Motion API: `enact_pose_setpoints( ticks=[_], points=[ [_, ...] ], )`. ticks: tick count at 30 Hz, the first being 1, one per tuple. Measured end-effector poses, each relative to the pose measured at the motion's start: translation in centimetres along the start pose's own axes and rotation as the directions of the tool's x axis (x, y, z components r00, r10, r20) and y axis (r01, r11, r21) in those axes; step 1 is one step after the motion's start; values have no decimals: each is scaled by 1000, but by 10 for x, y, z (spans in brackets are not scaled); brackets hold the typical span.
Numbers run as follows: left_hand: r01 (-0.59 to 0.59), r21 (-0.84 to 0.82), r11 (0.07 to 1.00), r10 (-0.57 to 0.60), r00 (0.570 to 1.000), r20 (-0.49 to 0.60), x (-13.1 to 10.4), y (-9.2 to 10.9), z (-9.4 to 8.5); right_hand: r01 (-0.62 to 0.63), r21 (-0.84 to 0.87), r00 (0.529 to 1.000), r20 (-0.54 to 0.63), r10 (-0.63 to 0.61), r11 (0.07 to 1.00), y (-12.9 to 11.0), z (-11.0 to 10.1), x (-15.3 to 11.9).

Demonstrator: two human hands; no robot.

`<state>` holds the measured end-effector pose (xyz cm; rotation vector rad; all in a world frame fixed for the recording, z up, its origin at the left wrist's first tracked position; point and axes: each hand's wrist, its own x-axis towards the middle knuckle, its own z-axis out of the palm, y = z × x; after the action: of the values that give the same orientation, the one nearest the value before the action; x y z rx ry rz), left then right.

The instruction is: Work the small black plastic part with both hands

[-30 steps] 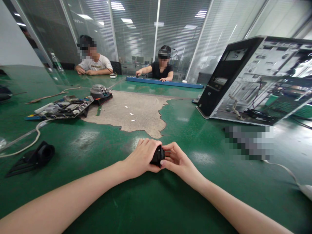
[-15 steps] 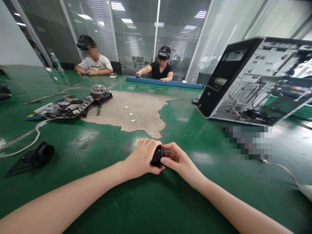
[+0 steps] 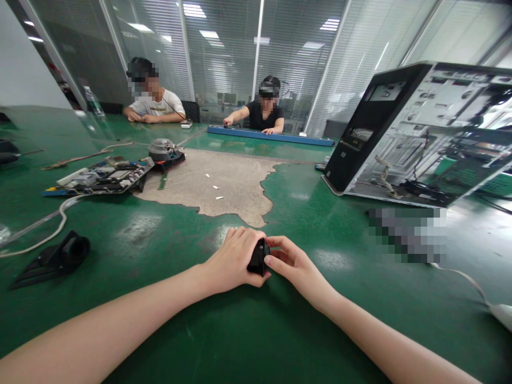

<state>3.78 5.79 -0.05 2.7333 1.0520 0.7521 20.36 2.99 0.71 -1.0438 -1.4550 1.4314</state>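
A small black object [image 3: 257, 258] is between my two hands, above the green tabletop near the middle of the view. My left hand [image 3: 236, 258] wraps round it from the left, with the thumb below. From the right, my right hand [image 3: 288, 259] pinches its edge with thumb and fingers. Some fingertips are hidden behind the object. A black plastic part with a round opening [image 3: 76, 250] lies at the left on the table.
Circuit board [image 3: 108, 177] and round fan part [image 3: 162, 150] stand back left. An open computer case [image 3: 360, 133] stands at the right, beside a pixelated item [image 3: 404, 234]. Two people sit across the table [image 3: 192, 341], one touching a blue bar [image 3: 268, 135].
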Motion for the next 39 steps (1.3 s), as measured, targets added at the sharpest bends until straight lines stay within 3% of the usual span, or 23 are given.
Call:
enact_pose_setpoints(
  ticks=[6,15,22,30,34,39],
  points=[
    [0,5,1000,0,1000,0,0,0,1,63,56,996,57,-66,996,2,-1,-2],
    [0,-12,1000,0,1000,0,1,1,-1,31,-15,999,-27,-31,999,2,0,-1],
    [0,-8,1000,0,1000,-4,0,0,0,60,58,997,41,-62,997,4,0,-2],
    [1,-11,1000,-1,1000,-2,1,0,0,38,12,998,-47,-38,999,3,1,-1],
    [8,-14,1000,-8,1000,6,1,0,-1,19,-6,1000,-10,-19,1000,2,-1,0],
    [8,-6,1000,-8,1000,10,1,0,0,78,65,996,47,-81,995,7,-2,-3]
  ],
)
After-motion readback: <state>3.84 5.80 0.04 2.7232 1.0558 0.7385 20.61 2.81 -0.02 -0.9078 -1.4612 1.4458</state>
